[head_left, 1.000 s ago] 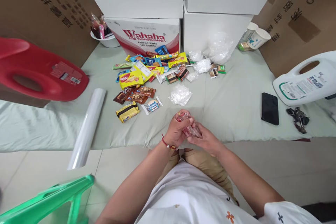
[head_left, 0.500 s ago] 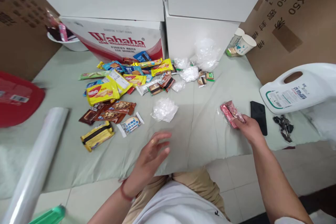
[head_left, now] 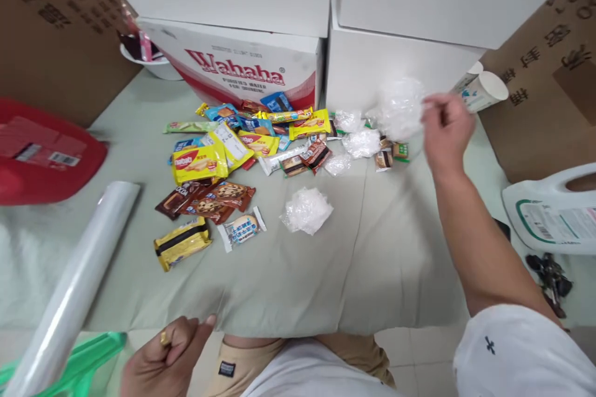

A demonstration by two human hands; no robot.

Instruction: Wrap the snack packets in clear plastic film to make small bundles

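Observation:
My right hand [head_left: 447, 133] is closed, fingertips together, at the right edge of a crumpled clear plastic bundle [head_left: 403, 108] by the white box. Whether it grips the plastic is hard to see through the blur. Low at the front edge of the table, my left hand [head_left: 162, 353] is curled closed, the thumb against the bent fingers; what it may hold is hidden. A crumpled plastic ball [head_left: 307, 209] lies mid-table. Left of it are a white-wrapped biscuit [head_left: 243, 228], a yellow packet [head_left: 182, 244] and brown cookie packets [head_left: 218, 198].
Colourful snack packets [head_left: 200, 162] lie heaped before the Wahaba carton [head_left: 237, 68]. A plastic film roll [head_left: 84, 279] and red container [head_left: 46, 149] stand at left, above a green basket [head_left: 88, 353]. Paper cups [head_left: 487, 92], a white jug [head_left: 554, 217] and keys [head_left: 552, 279] are at right.
My right hand has moved away from the table's right side up to the plastic bundle. The pink packets it held are out of sight. My left hand has dropped lower left and curled closed.

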